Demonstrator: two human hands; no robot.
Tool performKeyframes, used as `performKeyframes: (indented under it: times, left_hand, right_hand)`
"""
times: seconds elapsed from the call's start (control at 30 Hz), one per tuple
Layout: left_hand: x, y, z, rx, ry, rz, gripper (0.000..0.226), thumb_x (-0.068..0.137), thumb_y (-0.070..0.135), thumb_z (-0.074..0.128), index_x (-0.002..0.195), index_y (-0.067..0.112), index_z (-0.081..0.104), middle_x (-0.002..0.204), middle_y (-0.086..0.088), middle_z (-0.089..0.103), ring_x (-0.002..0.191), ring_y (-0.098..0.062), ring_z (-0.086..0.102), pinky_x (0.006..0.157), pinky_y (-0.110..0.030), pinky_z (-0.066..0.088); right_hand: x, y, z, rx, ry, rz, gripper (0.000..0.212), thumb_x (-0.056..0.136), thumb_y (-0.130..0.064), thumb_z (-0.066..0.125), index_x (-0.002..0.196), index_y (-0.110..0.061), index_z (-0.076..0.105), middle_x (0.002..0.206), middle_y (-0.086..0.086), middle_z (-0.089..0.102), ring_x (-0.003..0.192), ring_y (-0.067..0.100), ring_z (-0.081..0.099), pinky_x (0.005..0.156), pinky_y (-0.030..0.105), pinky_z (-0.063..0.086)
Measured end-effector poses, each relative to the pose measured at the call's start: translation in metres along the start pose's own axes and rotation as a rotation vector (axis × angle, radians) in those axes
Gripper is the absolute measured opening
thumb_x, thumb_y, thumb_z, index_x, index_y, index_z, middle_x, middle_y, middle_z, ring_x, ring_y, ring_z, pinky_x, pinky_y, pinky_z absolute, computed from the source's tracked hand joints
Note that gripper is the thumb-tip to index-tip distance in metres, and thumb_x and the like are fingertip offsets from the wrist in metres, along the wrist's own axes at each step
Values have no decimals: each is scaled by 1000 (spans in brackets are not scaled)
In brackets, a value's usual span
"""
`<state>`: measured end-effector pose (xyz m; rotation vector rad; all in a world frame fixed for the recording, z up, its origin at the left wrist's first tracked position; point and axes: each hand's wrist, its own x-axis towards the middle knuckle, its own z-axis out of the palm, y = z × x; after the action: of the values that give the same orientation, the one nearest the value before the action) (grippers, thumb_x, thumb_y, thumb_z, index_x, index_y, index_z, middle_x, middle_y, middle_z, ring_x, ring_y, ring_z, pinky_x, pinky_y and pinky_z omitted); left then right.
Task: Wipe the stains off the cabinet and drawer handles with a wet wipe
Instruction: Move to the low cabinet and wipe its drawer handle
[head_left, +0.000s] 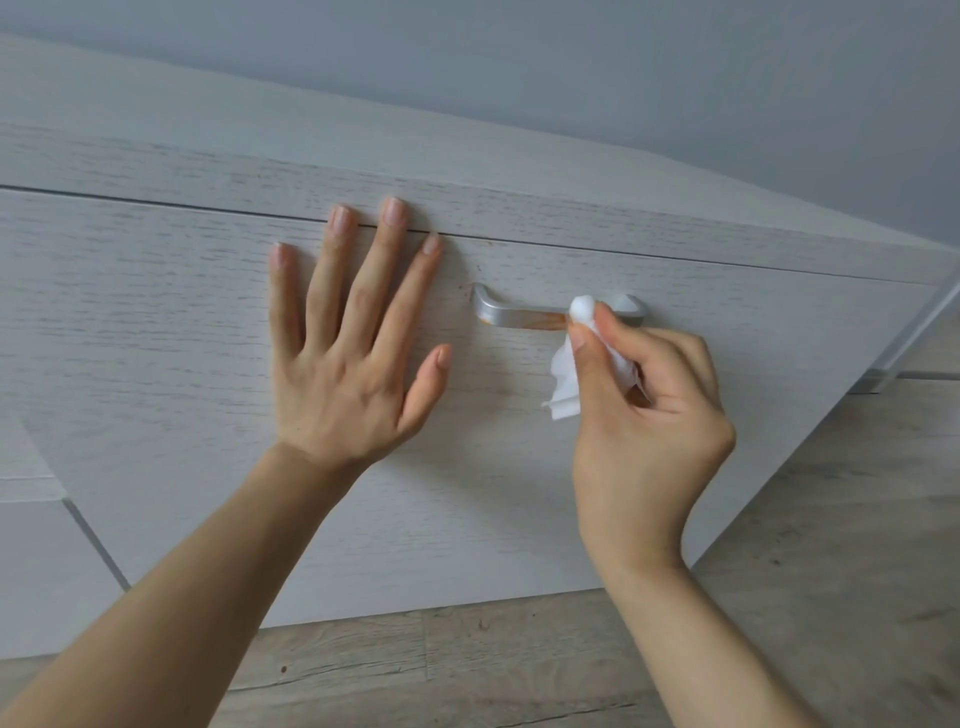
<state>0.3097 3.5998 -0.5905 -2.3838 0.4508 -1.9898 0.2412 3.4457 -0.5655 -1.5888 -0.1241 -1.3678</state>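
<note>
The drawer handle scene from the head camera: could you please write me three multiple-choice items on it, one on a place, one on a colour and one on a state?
1. Where does the wet wipe touch the drawer handle?
A. near its right end
B. at its left end
C. nowhere

2. What colour is the stain on the handle?
A. blue
B. orange-brown
C. black

3. How is the left hand placed?
A. clenched around the handle
B. holding a second wipe
C. flat, fingers spread, on the drawer front

Answers:
1. A, since the right hand presses the wipe onto the bar near its right end.
2. B, since an orange-brown smear shows on the bar just left of the wipe.
3. C, since the palm lies open on the panel left of the handle.
</note>
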Motion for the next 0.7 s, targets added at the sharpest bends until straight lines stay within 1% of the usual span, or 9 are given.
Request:
performKeyframes:
  times: [0.07, 0.13, 0.23, 0.3, 0.43, 0.5, 0.57, 0.63, 0.7]
  left_hand:
    - [0, -3, -2, -23, -15, 11, 59, 97, 41, 27, 148, 10, 32, 151, -7, 23, 140, -36, 21, 117, -47, 4]
    - [-2, -7, -5, -46, -29, 41, 58, 98, 40, 27, 148, 10, 31, 152, -7, 23, 141, -35, 20, 117, -46, 2]
    - [-2, -11, -7, -62, -39, 65, 58, 99, 40, 28, 148, 10, 31, 152, -6, 22, 141, -34, 19, 117, -45, 1]
    - [-2, -9, -6, -55, -37, 51, 57, 98, 39, 28, 147, 10, 32, 152, -6, 23, 141, -34, 21, 117, -46, 3]
    - [-2, -6, -4, -49, -26, 31, 57, 98, 39, 28, 147, 10, 33, 151, -6, 24, 140, -34, 23, 116, -47, 5]
    - [-2, -6, -3, -42, -20, 27, 57, 98, 39, 28, 147, 10, 32, 151, -5, 24, 140, -34, 23, 116, -47, 5]
    - [-3, -6, -3, -44, -25, 38, 58, 98, 39, 29, 147, 10, 31, 152, -5, 23, 140, -34, 21, 116, -47, 5]
    - [-3, -7, -5, -59, -41, 50, 57, 98, 39, 28, 148, 10, 31, 152, -5, 22, 141, -34, 20, 117, -47, 4]
    - [-3, -9, -8, -71, -53, 58, 57, 99, 39, 27, 148, 11, 31, 152, -6, 22, 142, -33, 19, 117, -46, 3]
  right_hand:
    - [4, 0, -5, -4, 16, -16, 21, 80, 3, 70, 101, -2, 67, 79, 5, 57, 71, -19, 56, 63, -3, 38]
    - [6, 2, -7, -26, 29, -24, 23, 80, 4, 69, 102, -2, 66, 82, 7, 57, 73, -19, 56, 64, -4, 38]
    - [2, 4, -2, -61, -9, -46, 17, 81, 0, 70, 99, 0, 70, 84, 2, 57, 78, -10, 57, 74, 3, 42]
    - [0, 3, 0, -87, -35, -91, 15, 82, -3, 70, 97, -1, 71, 84, 1, 58, 79, -7, 57, 76, 6, 43]
    - [2, 1, 5, -76, -24, -99, 13, 82, -1, 69, 95, 1, 71, 85, 1, 56, 80, -21, 54, 74, 1, 41]
    - [2, -2, 4, -107, -74, -117, 13, 82, -2, 69, 95, -1, 71, 83, -3, 55, 82, -18, 53, 75, 2, 41]
    - [5, -3, -2, -117, -126, -125, 16, 83, -4, 69, 98, -8, 71, 82, -8, 53, 75, -11, 56, 72, 2, 41]
    - [9, -4, -8, -112, -117, -102, 22, 83, -3, 68, 103, -12, 66, 82, -8, 52, 73, -16, 56, 70, -1, 38]
    - [10, -5, -10, -114, -101, -75, 22, 84, -2, 67, 105, -10, 66, 84, -7, 52, 73, -23, 54, 71, -4, 36]
